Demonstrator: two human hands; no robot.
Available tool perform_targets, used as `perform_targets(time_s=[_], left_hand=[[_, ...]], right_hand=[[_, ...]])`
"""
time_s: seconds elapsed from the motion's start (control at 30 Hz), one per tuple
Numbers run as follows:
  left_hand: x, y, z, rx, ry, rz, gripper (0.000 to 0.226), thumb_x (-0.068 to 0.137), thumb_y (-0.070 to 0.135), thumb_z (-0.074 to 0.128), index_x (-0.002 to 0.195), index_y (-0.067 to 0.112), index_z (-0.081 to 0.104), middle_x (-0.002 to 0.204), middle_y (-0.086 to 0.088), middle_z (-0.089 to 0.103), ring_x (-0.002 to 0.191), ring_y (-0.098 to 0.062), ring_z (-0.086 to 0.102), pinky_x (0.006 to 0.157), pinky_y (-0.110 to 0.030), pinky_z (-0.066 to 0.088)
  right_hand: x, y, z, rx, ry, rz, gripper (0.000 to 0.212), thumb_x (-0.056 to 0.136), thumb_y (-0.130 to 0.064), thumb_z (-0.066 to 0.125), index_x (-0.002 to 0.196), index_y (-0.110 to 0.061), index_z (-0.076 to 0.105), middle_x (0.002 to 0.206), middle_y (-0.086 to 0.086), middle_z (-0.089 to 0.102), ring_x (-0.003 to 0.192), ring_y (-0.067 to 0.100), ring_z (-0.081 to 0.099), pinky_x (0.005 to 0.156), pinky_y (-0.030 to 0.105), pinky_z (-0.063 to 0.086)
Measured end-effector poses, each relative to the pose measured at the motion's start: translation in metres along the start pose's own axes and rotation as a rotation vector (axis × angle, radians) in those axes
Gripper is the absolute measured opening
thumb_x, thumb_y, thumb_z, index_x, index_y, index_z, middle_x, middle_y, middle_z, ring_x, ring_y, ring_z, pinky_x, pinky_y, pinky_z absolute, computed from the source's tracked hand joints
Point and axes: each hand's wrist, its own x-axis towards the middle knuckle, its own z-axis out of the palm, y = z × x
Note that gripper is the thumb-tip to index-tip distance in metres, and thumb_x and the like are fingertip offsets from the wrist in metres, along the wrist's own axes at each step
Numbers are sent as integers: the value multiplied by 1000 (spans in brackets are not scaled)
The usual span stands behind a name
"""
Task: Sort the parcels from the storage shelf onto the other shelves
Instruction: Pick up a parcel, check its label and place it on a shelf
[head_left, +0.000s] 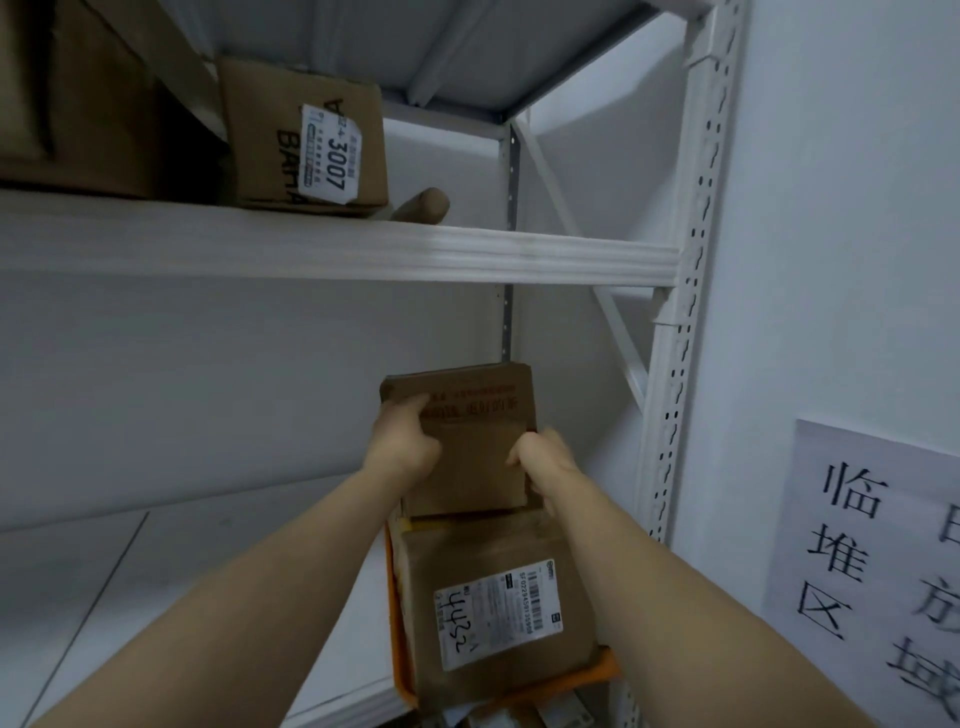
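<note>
Both hands grasp one parcel: the left hand clamps its left edge, fingers curled onto the top face, and the right hand clamps its right edge. The parcel lies between the hands, its long axis running away from the person; neither hand is nearer. Below the grip, on the near side, a labelled parcel sits in an orange bin; whether the two parcels touch cannot be told. Right of the grip the post stands near. Above, the beam limits lift. Withdrawal toward the body, or leftward over the deck, looks freest.
</note>
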Motion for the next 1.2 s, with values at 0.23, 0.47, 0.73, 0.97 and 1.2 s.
perform_targets(time_s=[0.23,0.47,0.73,0.97,1.2], left_hand=[[-65,65,-37,9,183,186,45,87,0,53,130,12,57,127,-7,61,117,-21,56,96,-28,45],[-106,120,-102,-37,522,386,25,89,1,49,101,12,67,103,-3,66,98,-17,60,87,-29,49],[-92,144,-180,-178,707,216,50,90,1,47,138,5,38,139,-14,40,128,-28,40,107,-36,35],[-69,133,-207,-523,649,50,40,98,19,30,130,-1,46,128,-20,53,116,-33,49,96,-36,36],[-51,122,-215,-560,586,28,49,98,26,25,135,1,45,128,-20,55,118,-33,50,103,-43,39]], right_hand=[[-76,-50,-14,79,86,-306,42,86,0,46,123,-14,61,125,6,59,115,24,55,104,42,45],[-135,-115,-11,77,110,-639,28,91,-12,53,116,-22,59,107,1,64,102,19,61,89,34,50],[-158,-186,17,-163,160,-882,53,89,-23,63,138,-20,43,130,7,51,112,21,54,94,36,48],[-138,-231,60,-364,180,-789,105,76,-48,73,152,-26,3,144,21,27,130,40,36,108,49,34],[-131,-245,88,-435,272,-758,108,81,-49,66,152,-21,-11,141,24,32,125,39,42,103,46,34]])
